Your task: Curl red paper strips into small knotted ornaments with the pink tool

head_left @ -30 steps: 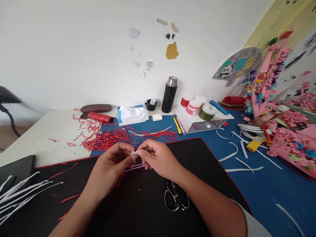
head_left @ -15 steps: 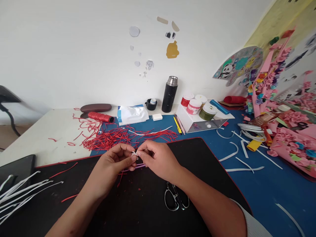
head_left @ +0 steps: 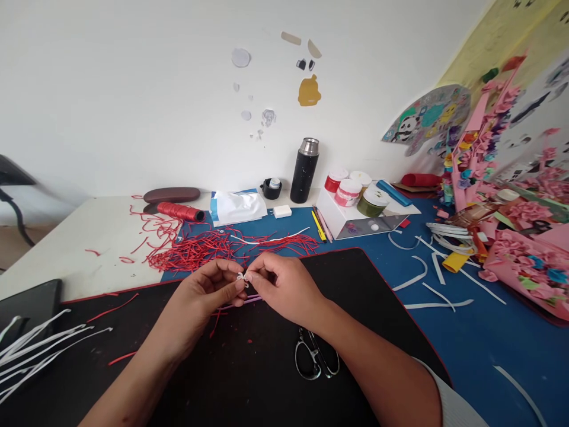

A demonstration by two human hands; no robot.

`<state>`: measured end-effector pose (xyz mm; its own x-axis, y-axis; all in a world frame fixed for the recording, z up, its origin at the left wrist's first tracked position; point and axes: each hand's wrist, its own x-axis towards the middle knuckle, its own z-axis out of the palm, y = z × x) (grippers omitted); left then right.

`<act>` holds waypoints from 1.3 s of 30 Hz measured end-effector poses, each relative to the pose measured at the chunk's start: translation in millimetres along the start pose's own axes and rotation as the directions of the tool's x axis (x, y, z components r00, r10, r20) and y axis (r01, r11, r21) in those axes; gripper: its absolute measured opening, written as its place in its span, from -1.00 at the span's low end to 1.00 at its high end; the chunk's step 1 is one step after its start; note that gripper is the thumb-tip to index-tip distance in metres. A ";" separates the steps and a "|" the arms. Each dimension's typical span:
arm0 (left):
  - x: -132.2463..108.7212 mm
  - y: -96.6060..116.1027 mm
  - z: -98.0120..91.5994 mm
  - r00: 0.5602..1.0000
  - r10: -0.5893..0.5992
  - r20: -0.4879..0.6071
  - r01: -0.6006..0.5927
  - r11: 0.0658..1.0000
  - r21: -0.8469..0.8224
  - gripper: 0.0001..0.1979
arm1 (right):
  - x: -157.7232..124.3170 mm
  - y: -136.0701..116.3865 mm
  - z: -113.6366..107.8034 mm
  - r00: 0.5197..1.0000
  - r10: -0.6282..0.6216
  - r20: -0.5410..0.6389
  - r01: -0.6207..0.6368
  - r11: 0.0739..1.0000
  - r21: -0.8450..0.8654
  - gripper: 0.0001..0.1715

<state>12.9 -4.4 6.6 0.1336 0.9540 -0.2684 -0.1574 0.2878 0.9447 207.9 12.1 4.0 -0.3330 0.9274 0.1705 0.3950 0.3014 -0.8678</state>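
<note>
Between my two hands is a small white looped cord piece (head_left: pixel 241 276), held up over the black mat (head_left: pixel 249 367). My left hand (head_left: pixel 217 286) pinches it between thumb and fingers from the left. The fingertips of my right hand (head_left: pixel 276 281) are pinched on its right side, hiding part of it. Behind and below the fingers runs a thin purple stick-like thing (head_left: pixel 252 299), mostly covered by my hands. Scissors (head_left: pixel 315 359) lie on the mat under my right forearm, their blades hidden.
Cut red cords (head_left: pixel 195 250) lie in a heap behind my hands, beside a red thread spool (head_left: pixel 181 212). White strips (head_left: pixel 40 350) lie at left. A black thermos (head_left: pixel 304 172), paint jars (head_left: pixel 348 193) and pens (head_left: pixel 320 225) stand or lie farther back.
Both hands keep the same pinch on the white cord piece, with hardly any finger movement. The whole view has shifted very slightly.
</note>
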 end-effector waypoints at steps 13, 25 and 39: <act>0.2 -1.5 -6.0 0.999 -0.035 -0.022 0.036 0.997 0.065 -0.55 | -0.3 -2.4 -2.1 0.999 -0.023 0.024 0.024 0.999 -0.026 -0.89; 0.6 1.2 0.8 0.997 -0.065 -0.045 0.062 0.996 -0.057 -0.55 | -0.6 -3.2 -1.9 0.999 -0.003 0.043 0.004 0.999 -0.033 -0.89; 1.6 -1.9 -2.5 0.998 -0.069 -0.008 0.069 0.997 0.029 -0.53 | 2.6 2.3 -0.8 0.997 0.057 0.053 -0.065 0.984 0.168 -0.86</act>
<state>10.9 -3.3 3.9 0.1366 0.9326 -0.3340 -0.1194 0.3502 0.9290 208.6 15.4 2.8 -0.3548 0.9300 0.0961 0.2663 0.1991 -0.9431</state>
